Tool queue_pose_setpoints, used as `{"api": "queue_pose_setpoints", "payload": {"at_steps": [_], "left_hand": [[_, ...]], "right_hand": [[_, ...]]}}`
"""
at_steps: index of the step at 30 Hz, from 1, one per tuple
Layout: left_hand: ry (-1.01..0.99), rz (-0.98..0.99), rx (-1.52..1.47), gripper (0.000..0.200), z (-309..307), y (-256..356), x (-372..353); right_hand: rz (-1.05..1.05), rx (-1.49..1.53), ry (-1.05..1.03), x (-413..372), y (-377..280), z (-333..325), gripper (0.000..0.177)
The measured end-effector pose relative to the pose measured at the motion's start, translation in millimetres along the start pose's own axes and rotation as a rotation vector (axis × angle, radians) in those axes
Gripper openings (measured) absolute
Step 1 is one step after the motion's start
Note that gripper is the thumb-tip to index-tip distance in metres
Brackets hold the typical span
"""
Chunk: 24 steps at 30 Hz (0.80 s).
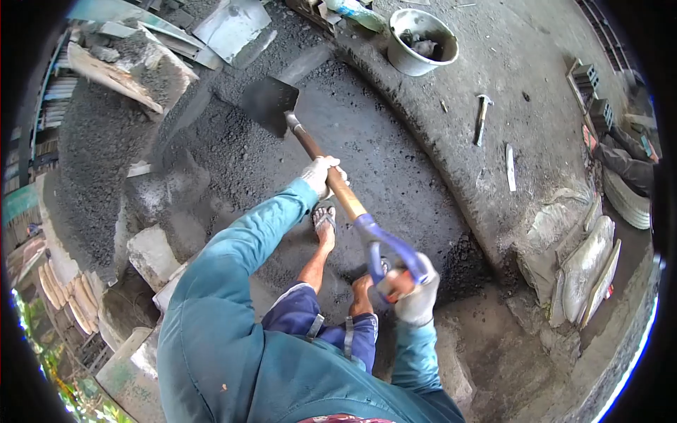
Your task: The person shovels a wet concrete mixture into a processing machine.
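A long shovel (337,186) slants across the middle of the head view, its dark blade (266,102) at the upper left beside loose dark gravel (222,134). My left hand (323,176), in a pale glove, is wrapped round the wooden shaft. At the shovel's blue grip, my right hand (417,295), also gloved, is closed on the handle end. Some of the right fingers are hard to make out against the grip. My sandalled foot (325,220) stands on the dark ground below the shaft.
A bucket (415,65) with dark lumps stands at the top. A hammer (482,120) and a pale strip (510,168) lie right of a raised edge. Filled sacks (589,271) lean at the right. Another person's leg (624,163) shows at the far right. Boards (113,76) lie upper left.
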State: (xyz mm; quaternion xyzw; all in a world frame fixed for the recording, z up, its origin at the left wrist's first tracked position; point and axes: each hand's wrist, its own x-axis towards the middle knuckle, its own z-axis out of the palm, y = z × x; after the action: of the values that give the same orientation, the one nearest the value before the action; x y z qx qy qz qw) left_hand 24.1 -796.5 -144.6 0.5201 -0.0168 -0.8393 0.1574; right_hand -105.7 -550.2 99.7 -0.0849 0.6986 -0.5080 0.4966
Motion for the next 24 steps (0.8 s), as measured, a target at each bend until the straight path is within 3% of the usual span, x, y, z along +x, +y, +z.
{"api": "queue_pose_setpoints", "payload": {"at_steps": [3,6,7,12,16,17,18,20,22,24], "left_hand": [[0.211,0.014,-0.013,0.020,1,10,31],[0.264,0.025,0.021,0.020,0,36,43],[0.269,0.026,0.005,0.019,0,50,55],[0.194,0.056,-0.033,0.012,8,76,66],[0.412,0.111,0.239,0.018,12,71,64],[0.478,0.040,0.317,0.021,8,75,68],[0.412,0.022,0.228,0.022,4,80,61],[0.351,0.023,0.126,0.023,-6,95,61],[0.322,0.060,0.336,0.014,-12,122,37],[0.344,0.297,0.291,0.012,-83,139,81]], "right_hand": [[0.135,0.387,0.059,26,12,-6,0.029],[0.192,0.469,0.045,54,5,36,0.025],[0.018,0.276,0.035,65,7,45,0.022],[0.068,0.401,-0.047,82,-35,49,0.023],[0.153,0.589,-0.031,81,-35,49,0.014],[0.166,0.622,-0.046,84,-28,47,0.014],[0.180,0.653,-0.063,87,-24,45,0.013],[0.094,0.464,-0.044,93,-18,69,0.010],[0.143,0.402,-0.119,111,-1,93,0.020],[0.139,0.314,-0.165,118,36,123,0.023]]}}
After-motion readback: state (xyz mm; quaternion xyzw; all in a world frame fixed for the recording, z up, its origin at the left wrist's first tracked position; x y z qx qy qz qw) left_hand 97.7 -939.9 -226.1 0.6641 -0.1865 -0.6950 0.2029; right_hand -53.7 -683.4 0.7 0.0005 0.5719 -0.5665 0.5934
